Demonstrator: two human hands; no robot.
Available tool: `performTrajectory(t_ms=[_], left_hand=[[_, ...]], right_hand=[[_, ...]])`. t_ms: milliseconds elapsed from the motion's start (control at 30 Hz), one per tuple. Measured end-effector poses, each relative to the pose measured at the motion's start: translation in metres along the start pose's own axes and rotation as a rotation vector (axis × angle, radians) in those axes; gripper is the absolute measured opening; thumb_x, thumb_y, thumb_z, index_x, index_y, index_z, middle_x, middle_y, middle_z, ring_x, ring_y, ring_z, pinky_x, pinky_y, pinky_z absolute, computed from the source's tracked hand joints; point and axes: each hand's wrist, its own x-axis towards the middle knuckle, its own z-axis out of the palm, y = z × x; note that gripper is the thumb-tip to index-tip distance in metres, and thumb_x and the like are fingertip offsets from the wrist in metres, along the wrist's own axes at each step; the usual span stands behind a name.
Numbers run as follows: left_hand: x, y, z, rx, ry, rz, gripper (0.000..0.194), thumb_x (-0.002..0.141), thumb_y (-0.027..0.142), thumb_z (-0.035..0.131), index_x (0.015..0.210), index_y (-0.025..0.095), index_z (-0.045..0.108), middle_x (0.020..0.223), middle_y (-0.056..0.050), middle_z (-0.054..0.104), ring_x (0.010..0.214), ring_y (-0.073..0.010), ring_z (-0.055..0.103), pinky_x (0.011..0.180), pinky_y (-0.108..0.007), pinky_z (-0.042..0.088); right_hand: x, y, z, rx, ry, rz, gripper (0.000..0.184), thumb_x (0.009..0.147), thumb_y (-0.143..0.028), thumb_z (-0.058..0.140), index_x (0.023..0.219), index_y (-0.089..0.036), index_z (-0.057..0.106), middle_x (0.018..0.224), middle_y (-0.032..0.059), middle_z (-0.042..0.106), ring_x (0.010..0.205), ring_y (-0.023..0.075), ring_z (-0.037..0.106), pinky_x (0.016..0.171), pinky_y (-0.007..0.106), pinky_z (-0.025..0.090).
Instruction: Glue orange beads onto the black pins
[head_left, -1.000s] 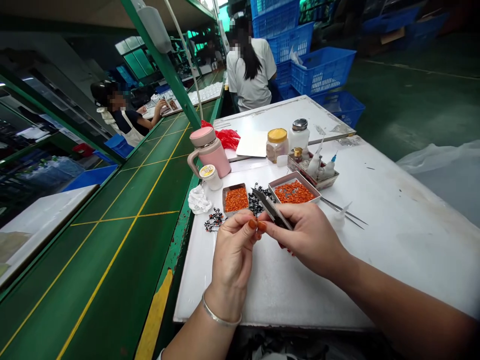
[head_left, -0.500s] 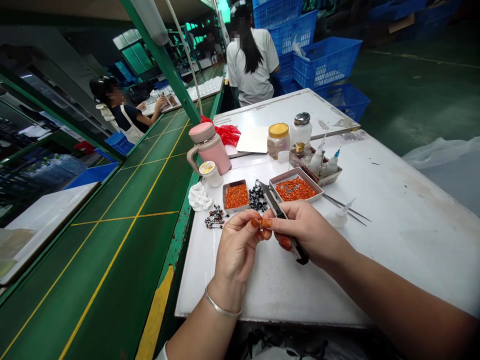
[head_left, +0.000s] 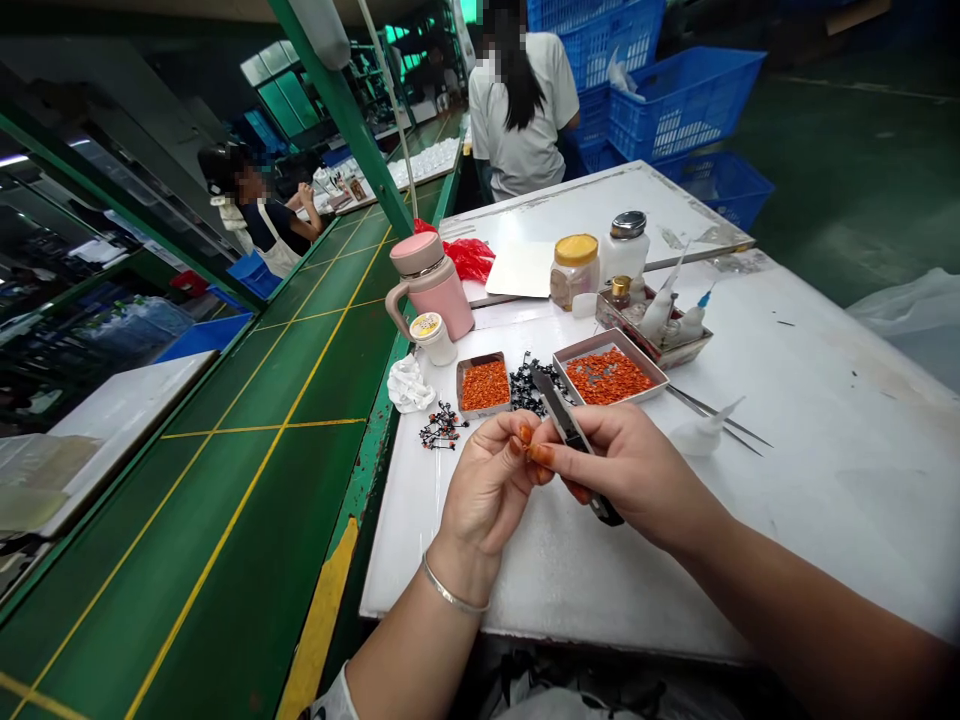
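Observation:
My left hand and my right hand meet fingertip to fingertip above the white table. The left fingers are pinched on a tiny part too small to name. The right hand grips black tweezers, whose tips point up and away toward a pile of small black parts. Two shallow metal trays of orange beads lie just beyond the hands, a small one and a larger one. A cluster of black pins with orange heads lies to the left.
A pink mug, a small white jar, a yellow-lidded jar, a tray of glue bottles and loose tweezers stand on the table. A green conveyor runs on the left. Two people work farther back near blue crates.
The right hand turned the tweezers so the handle end now sticks out below the palm. The view shifted slightly; both hands stay together at the fingertips.

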Motion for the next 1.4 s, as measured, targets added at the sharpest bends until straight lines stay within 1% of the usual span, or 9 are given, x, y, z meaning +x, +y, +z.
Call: performTrajectory(t_ms=[100,167,267,400,533,600,767,967,1400], left_hand=[[0.001,0.003,-0.001,0.002,0.016,0.011,0.012,0.079,0.022,0.066,0.077,0.013,0.057,0.08,0.002,0.055,0.062,-0.0043,0.057,0.054,-0.015,0.05],[0.002,0.006,-0.003,0.006,0.065,0.014,0.018,0.075,0.025,0.071,0.08,0.014,0.058,0.082,0.001,0.059,0.064,-0.0041,0.058,0.054,-0.013,0.05],[0.002,0.01,-0.005,0.004,0.141,0.021,0.03,0.065,0.025,0.081,0.077,0.014,0.056,0.074,0.002,0.061,0.061,-0.0028,0.057,0.052,-0.009,0.048],[0.002,0.013,-0.006,-0.002,0.158,0.053,0.032,0.06,0.022,0.084,0.073,0.014,0.055,0.07,0.002,0.063,0.06,-0.0028,0.058,0.052,-0.008,0.048],[0.001,0.016,-0.007,0.026,0.152,0.104,0.027,0.062,0.017,0.082,0.072,0.014,0.057,0.071,0.002,0.065,0.062,-0.0035,0.061,0.054,-0.009,0.049],[0.001,0.018,-0.007,0.059,0.169,0.136,0.026,0.062,0.015,0.081,0.076,0.015,0.058,0.071,0.003,0.066,0.061,-0.0039,0.062,0.055,-0.009,0.049],[-0.002,0.023,-0.008,0.179,0.253,0.237,0.03,0.061,0.016,0.082,0.08,0.017,0.06,0.069,0.002,0.068,0.06,-0.0049,0.063,0.057,-0.01,0.051],[-0.003,0.02,-0.009,0.242,0.316,0.276,0.033,0.057,0.021,0.085,0.079,0.016,0.061,0.071,0.0,0.071,0.061,-0.009,0.066,0.054,-0.013,0.052],[-0.003,0.016,-0.013,0.285,0.308,0.304,0.027,0.059,0.02,0.084,0.077,0.017,0.063,0.069,0.001,0.07,0.058,-0.0086,0.064,0.054,-0.015,0.052]], right_hand=[[-0.001,0.001,-0.001,-0.067,0.023,-0.015,0.02,0.082,-0.03,0.067,0.075,-0.012,0.062,0.057,-0.0006,0.051,0.05,0.0062,0.044,0.046,0.018,0.034],[-0.002,0.001,-0.003,-0.09,0.038,-0.023,0.019,0.082,-0.029,0.067,0.076,-0.012,0.063,0.055,-0.0014,0.05,0.048,0.0057,0.044,0.044,0.017,0.033],[-0.002,0.002,-0.005,-0.108,0.058,-0.016,0.018,0.082,-0.029,0.068,0.077,-0.013,0.065,0.053,-0.0026,0.049,0.045,0.0053,0.043,0.043,0.017,0.033],[-0.002,0.004,-0.006,-0.159,0.049,-0.027,0.023,0.083,-0.035,0.066,0.078,-0.013,0.064,0.053,-0.0022,0.049,0.046,0.0058,0.044,0.044,0.018,0.033],[-0.007,0.006,-0.007,-0.246,-0.022,-0.076,0.04,0.094,-0.045,0.048,0.071,-0.013,0.055,0.058,-0.0004,0.052,0.049,0.0058,0.046,0.047,0.02,0.034],[-0.011,0.004,-0.008,-0.331,-0.037,-0.094,0.044,0.098,-0.046,0.04,0.07,-0.014,0.05,0.058,-0.0006,0.051,0.049,0.0061,0.045,0.049,0.021,0.034],[-0.017,0.0,-0.008,-0.528,-0.041,-0.142,0.033,0.1,-0.04,0.038,0.08,-0.016,0.049,0.062,-0.0017,0.055,0.052,0.0074,0.048,0.053,0.023,0.034],[-0.017,0.005,-0.005,-0.749,-0.042,-0.224,0.032,0.099,-0.038,0.036,0.078,-0.017,0.047,0.061,-0.0012,0.051,0.054,0.01,0.042,0.052,0.026,0.027],[-0.014,0.011,-0.005,-0.877,-0.042,-0.174,0.03,0.099,-0.038,0.034,0.084,-0.018,0.05,0.062,-0.0017,0.049,0.054,0.0109,0.041,0.054,0.027,0.023]])
